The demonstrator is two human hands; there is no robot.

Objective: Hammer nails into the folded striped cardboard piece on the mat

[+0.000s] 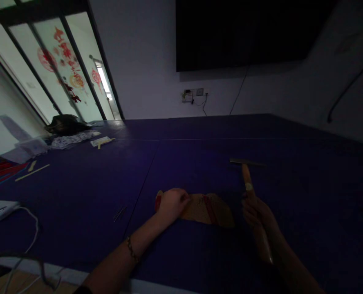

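Note:
My right hand (259, 214) is wrapped around the wooden handle of a hammer (246, 177), held upright with its dark metal head at the top. My left hand (173, 204) rests on the left part of a flat brown piece (200, 208) with red bands and dark marks, lying on the blue-purple table (181, 163). Its fingers are curled together in a pinch, and whatever is between them is too small and dark to make out. Left of that hand lie several thin metal pieces (119, 213), which look like nails.
On the left are a white box-shaped device (2, 210) with a cable, pale strips (32, 172) and red and blue strips (6, 173). Farther back lie a dark bag (66, 124) and a small white packet (101, 141). A wall-mounted screen (245, 32) hangs beyond the table.

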